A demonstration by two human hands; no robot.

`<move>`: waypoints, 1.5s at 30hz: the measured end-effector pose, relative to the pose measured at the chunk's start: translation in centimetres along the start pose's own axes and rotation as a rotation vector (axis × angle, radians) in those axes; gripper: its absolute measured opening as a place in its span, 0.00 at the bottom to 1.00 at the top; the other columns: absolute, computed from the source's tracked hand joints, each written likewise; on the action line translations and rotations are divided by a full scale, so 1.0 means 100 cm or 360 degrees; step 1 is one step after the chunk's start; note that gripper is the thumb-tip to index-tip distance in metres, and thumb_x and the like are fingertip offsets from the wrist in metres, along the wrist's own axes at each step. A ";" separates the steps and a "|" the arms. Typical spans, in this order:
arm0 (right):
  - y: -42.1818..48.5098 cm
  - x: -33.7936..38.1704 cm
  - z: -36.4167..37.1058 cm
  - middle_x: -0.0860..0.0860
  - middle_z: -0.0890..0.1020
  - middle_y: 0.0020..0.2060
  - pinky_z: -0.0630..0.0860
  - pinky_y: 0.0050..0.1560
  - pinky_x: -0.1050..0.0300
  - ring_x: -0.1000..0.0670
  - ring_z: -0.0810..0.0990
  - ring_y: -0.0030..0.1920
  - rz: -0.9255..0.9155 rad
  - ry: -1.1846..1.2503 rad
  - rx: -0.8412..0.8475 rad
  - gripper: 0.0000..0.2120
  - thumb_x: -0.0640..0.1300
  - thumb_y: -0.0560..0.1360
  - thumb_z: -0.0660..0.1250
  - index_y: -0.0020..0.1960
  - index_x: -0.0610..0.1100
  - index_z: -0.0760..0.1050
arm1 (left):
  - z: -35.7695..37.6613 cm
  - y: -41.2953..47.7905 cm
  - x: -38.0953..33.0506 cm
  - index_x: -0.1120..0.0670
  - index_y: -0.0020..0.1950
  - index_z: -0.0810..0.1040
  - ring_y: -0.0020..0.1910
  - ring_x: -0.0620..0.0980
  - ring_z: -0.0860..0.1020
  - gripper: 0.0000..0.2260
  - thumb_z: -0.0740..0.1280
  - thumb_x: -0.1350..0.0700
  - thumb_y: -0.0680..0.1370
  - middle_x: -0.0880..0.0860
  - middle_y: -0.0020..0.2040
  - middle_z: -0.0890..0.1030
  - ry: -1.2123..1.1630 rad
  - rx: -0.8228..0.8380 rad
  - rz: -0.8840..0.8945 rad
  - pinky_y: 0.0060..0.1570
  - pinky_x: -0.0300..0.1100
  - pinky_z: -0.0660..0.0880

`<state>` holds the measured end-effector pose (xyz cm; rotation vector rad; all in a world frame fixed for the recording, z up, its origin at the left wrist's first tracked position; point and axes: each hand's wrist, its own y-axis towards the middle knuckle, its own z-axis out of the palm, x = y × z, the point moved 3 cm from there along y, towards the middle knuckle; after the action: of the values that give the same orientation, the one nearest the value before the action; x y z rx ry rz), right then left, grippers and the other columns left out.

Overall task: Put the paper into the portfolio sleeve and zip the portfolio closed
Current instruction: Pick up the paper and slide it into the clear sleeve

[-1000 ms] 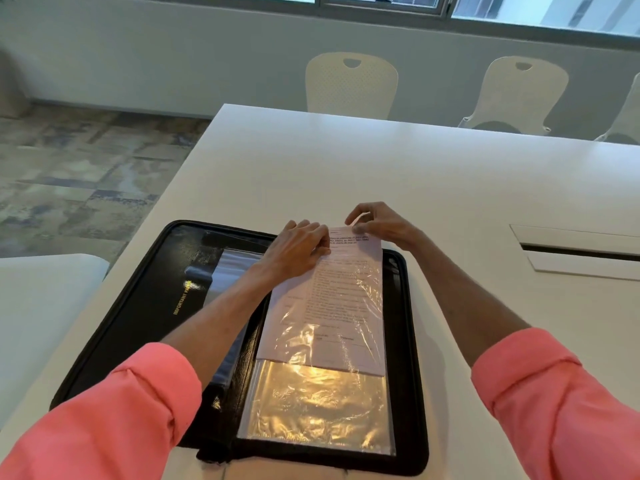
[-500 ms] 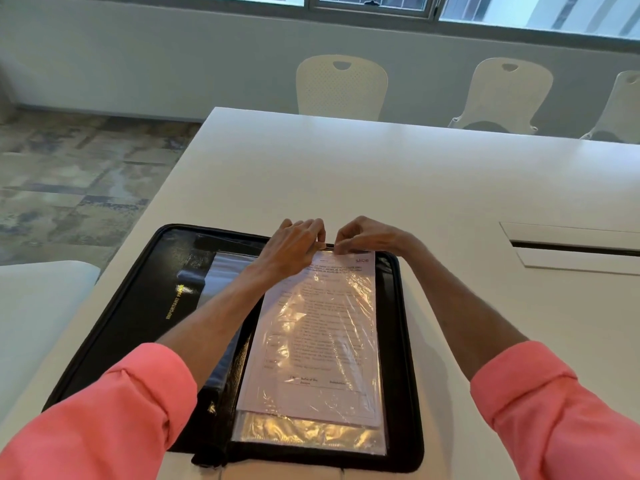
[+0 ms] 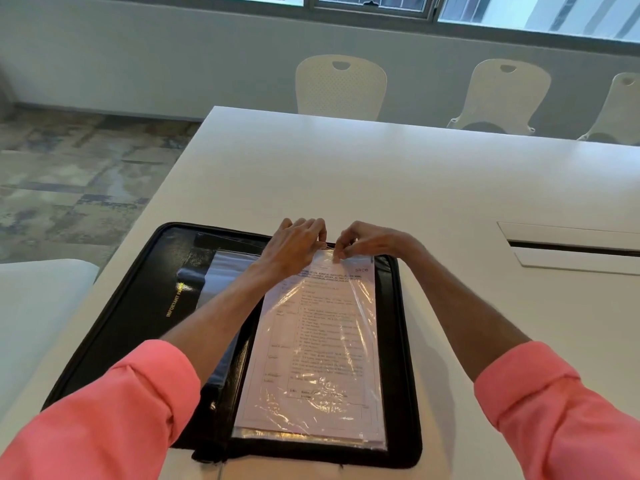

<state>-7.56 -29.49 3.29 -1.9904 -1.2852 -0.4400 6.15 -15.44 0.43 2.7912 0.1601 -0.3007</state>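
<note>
A black zip portfolio [image 3: 138,306] lies open on the white table. On its right half a printed paper [image 3: 322,348] lies inside a clear, glossy plastic sleeve [image 3: 363,441], filling nearly its whole length. My left hand [image 3: 294,244] and my right hand [image 3: 367,239] meet at the sleeve's far top edge. Both pinch the plastic there, fingertips almost touching. The left half of the portfolio shows gold lettering and more clear sleeves, partly hidden by my left forearm.
The white table [image 3: 381,174] stretches ahead, with a cable slot cover [image 3: 571,245] at the right. White chairs [image 3: 341,86] stand along its far side. A second white surface [image 3: 31,306] is at the left, with patterned floor beyond.
The paper has slid down fully into the sleeve, covering the gold backing that showed below it. Both hands moved to the sleeve's top edge and closed together.
</note>
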 end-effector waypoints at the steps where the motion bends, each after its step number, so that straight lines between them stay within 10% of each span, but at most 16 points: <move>1: 0.000 0.001 0.000 0.44 0.87 0.52 0.72 0.55 0.58 0.53 0.78 0.51 0.0025 -0.0007 -0.0001 0.09 0.38 0.82 0.71 0.56 0.38 0.89 | 0.000 0.000 0.000 0.53 0.61 0.76 0.51 0.52 0.81 0.04 0.67 0.56 0.86 0.51 0.55 0.84 0.0001 -0.0003 -0.0001 0.60 0.49 0.73; 14: -0.027 -0.004 -0.008 0.45 0.84 0.43 0.72 0.59 0.42 0.49 0.77 0.48 0.0280 -0.0274 -0.0263 0.11 0.48 0.78 0.75 0.44 0.39 0.87 | -0.005 -0.007 -0.002 0.51 0.63 0.78 0.60 0.52 0.80 0.10 0.63 0.46 0.88 0.50 0.60 0.83 -0.0041 0.0090 -0.0171 0.65 0.52 0.72; 19: -0.057 -0.009 -0.012 0.47 0.79 0.66 0.65 0.77 0.39 0.46 0.73 0.71 0.0421 -0.0515 -0.0466 0.14 0.53 0.79 0.75 0.55 0.43 0.87 | -0.012 -0.017 -0.011 0.52 0.74 0.74 0.74 0.54 0.74 0.19 0.59 0.42 0.89 0.53 0.74 0.76 -0.0012 0.0298 -0.0321 0.75 0.56 0.68; 27: -0.094 0.010 0.009 0.48 0.81 0.68 0.71 0.75 0.41 0.45 0.81 0.65 0.0354 -0.0283 -0.0755 0.15 0.43 0.80 0.72 0.67 0.48 0.83 | -0.033 -0.070 -0.034 0.51 0.85 0.64 0.86 0.54 0.59 0.24 0.58 0.44 0.90 0.53 0.86 0.63 -0.0019 0.0395 -0.0418 0.85 0.56 0.56; 45: -0.102 0.124 0.154 0.49 0.66 0.83 0.62 0.82 0.35 0.45 0.61 0.84 0.0083 -0.0173 -0.0922 0.31 0.48 0.84 0.68 0.85 0.50 0.63 | -0.071 -0.219 -0.038 0.51 0.90 0.51 0.89 0.52 0.41 0.29 0.51 0.42 0.90 0.53 0.90 0.43 0.0163 0.0593 -0.0678 0.88 0.59 0.42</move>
<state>-12.55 -7.81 4.29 -2.5480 -1.2631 -0.7531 0.64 7.25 1.11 3.1193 0.8052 -0.3128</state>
